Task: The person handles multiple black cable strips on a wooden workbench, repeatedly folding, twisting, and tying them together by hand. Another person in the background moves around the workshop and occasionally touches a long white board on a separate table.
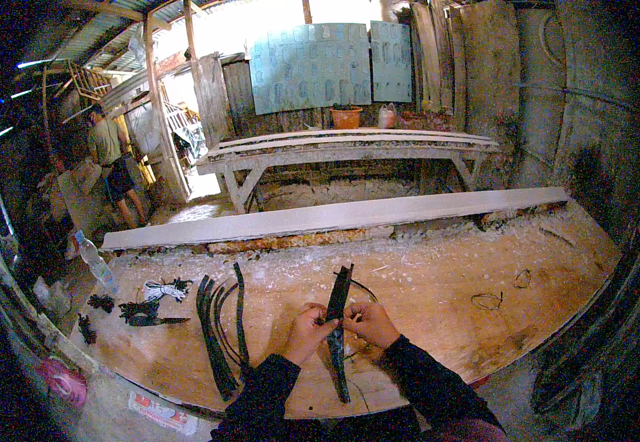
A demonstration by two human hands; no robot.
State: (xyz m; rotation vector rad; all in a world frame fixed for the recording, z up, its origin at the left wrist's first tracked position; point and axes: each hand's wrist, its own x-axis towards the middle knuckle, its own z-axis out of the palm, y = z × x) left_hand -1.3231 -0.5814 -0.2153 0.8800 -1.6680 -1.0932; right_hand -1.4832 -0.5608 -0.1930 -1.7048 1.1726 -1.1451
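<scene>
In front of me at the table's near middle, my left hand [308, 331] is closed on a long black strip [339, 298], its thumb pressed against the strip's middle. The strip stands roughly lengthwise away from me; its material is hard to make out. My right hand [370, 324] is pinched at the strip's right side. A thin black cord [366, 288] curves out from the strip's far end toward the right fingers, which partly hide what they grip. Left of my hands lie several more long black strips [215, 339], some straight and some curved.
The wooden table [438, 361] carries a bundled white cord [165, 289], black bundles [101, 303], a dark pointed piece [159, 321], a clear bottle [93, 258] and thin wire loops [487, 300]. A long white beam [334, 215] borders its far side. Beyond are a bench [357, 149] and a person [113, 158].
</scene>
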